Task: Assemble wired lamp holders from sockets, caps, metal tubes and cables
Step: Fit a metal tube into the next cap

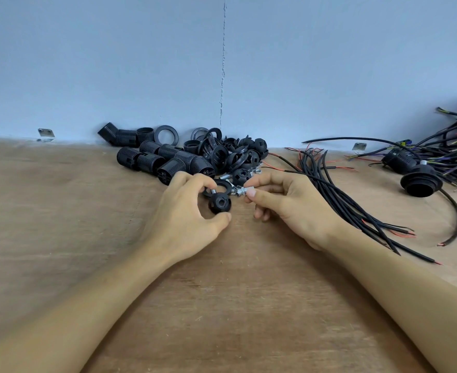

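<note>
Head cam: L hand (184, 224) grip curls round black cap (219, 203); R hand (289, 205) grip pinches 1 metal tube (245, 190).

Head view, looking forward-down, near table (60, 238).

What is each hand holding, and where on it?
Left hand pinches the black domed plastic cap by its sides; right hand pinches a short silver metal tube by one end.

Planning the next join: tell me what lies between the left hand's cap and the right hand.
Head view: loose metal parts lie on the table between the cap and the right hand, which pinches one tube.
</note>
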The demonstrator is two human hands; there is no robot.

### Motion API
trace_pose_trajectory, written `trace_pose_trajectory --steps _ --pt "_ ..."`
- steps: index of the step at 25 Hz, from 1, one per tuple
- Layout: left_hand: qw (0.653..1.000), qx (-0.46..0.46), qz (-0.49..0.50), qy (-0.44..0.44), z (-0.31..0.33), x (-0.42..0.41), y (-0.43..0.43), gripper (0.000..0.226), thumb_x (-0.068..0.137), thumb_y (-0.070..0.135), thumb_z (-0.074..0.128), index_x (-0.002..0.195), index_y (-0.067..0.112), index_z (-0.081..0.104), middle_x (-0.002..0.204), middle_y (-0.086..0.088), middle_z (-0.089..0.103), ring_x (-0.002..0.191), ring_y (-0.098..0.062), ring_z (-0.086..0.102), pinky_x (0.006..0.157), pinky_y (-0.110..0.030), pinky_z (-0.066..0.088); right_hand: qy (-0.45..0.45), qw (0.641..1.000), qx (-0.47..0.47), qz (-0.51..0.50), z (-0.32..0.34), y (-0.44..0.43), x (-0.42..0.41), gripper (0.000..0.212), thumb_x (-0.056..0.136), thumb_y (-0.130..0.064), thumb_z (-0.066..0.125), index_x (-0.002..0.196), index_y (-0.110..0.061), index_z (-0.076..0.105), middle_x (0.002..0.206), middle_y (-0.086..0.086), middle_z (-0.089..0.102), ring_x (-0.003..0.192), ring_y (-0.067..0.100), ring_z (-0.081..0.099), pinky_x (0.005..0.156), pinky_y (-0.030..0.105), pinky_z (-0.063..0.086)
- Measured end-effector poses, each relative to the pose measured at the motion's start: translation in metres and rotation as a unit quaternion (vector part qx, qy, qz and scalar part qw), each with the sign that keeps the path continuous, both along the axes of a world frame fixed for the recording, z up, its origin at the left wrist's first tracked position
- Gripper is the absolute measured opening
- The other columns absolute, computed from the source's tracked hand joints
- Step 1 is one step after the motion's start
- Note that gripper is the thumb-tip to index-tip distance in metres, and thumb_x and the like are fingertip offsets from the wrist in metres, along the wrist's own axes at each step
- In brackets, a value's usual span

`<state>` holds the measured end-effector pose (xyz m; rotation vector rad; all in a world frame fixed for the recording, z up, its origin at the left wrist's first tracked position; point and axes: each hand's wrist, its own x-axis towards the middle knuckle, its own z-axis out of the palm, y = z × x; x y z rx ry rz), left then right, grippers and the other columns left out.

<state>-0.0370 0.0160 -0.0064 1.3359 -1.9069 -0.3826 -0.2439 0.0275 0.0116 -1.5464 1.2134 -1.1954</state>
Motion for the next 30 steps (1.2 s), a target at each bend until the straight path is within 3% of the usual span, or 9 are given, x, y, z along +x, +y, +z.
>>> trace_pose_trajectory --steps 4,7,9,12,16,20,24,30 --pt "0.999 -0.03 -0.019 -0.02 -0.003 0.001 -0.003 0.044 0.075 0.04 0.087 0.115 0.039 0.07 0.099 0.021 0.057 0.086 0.009 0.051 0.074 -0.008 0.033 -0.006 1.0 0.004 -0.004 0.002 0.001 0.0 0.008 0.092 -0.01 0.071 0.1 -0.009 0.07 0.088 0.014 0.074 0.059 0.017 0.064 0.057 0.024 0.051" --pt "0.999 -0.038 -0.007 0.038 -0.001 0.0 0.0 0.031 0.074 0.032 0.088 0.098 0.039 0.07 0.071 0.03 0.061 0.069 0.013 0.054 0.063 -0.003 0.036 -0.01 1.0 0.002 0.0 0.003 0.004 0.002 0.011 0.09 -0.008 0.072 0.101 -0.01 0.07 0.092 0.017 0.075 0.058 0.017 0.064 0.057 0.023 0.051" --pt "0.996 -0.051 -0.012 0.075 0.0 -0.001 0.002 0.029 0.074 0.028 0.087 0.096 0.038 0.071 0.077 0.035 0.064 0.067 0.005 0.06 0.062 -0.003 0.039 -0.012 1.0 -0.01 0.001 0.005 0.006 0.002 0.011 0.09 -0.009 0.073 0.1 -0.01 0.069 0.091 0.016 0.076 0.057 0.016 0.064 0.058 0.022 0.051" --pt "0.992 -0.074 -0.039 0.099 0.002 -0.002 0.004 0.029 0.074 0.026 0.083 0.098 0.038 0.073 0.087 0.023 0.069 0.07 -0.002 0.066 0.065 -0.008 0.046 0.001 0.999 -0.035 0.006 0.009 0.008 0.002 0.01 0.09 -0.012 0.073 0.1 -0.01 0.071 0.091 0.012 0.077 0.058 0.015 0.063 0.06 0.022 0.05" --pt "0.993 -0.082 -0.036 0.076 0.001 -0.002 0.004 0.021 0.072 0.039 0.074 0.091 0.031 0.073 0.076 0.01 0.065 0.069 -0.01 0.064 0.062 -0.026 0.052 0.032 0.997 -0.066 -0.007 0.008 0.012 0.006 0.011 0.089 -0.013 0.075 0.099 -0.014 0.074 0.087 0.006 0.075 0.057 0.013 0.06 0.059 0.019 0.05" --pt "0.993 -0.075 -0.045 0.073 0.001 -0.002 0.005 0.022 0.073 0.039 0.073 0.093 0.032 0.073 0.075 0.009 0.065 0.066 -0.012 0.064 0.062 -0.031 0.053 0.114 0.987 -0.113 -0.023 0.008 0.015 0.009 0.012 0.088 -0.019 0.076 0.096 -0.027 0.075 0.075 -0.015 0.07 0.055 0.007 0.059 0.063 0.024 0.051" --pt "0.993 -0.057 -0.064 0.085 0.002 -0.004 0.005 0.025 0.073 0.038 0.074 0.098 0.036 0.072 0.077 0.008 0.068 0.063 -0.012 0.068 0.062 -0.033 0.055 0.192 0.968 -0.158 -0.03 0.008 0.018 0.011 0.019 0.088 -0.022 0.078 0.09 -0.04 0.071 0.06 -0.026 0.06 0.055 0.002 0.054 0.059 0.012 0.04" --pt "0.99 -0.066 -0.064 0.105 0.002 -0.003 0.007 0.036 0.072 0.04 0.076 0.106 0.039 0.065 0.079 0.002 0.073 0.057 -0.015 0.068 0.063 -0.042 0.06 0.234 0.952 -0.193 -0.043 0.009 0.018 0.012 0.011 0.088 -0.025 0.077 0.094 -0.035 0.074 0.062 -0.032 0.058 0.055 0.005 0.052 0.058 0.011 0.039"
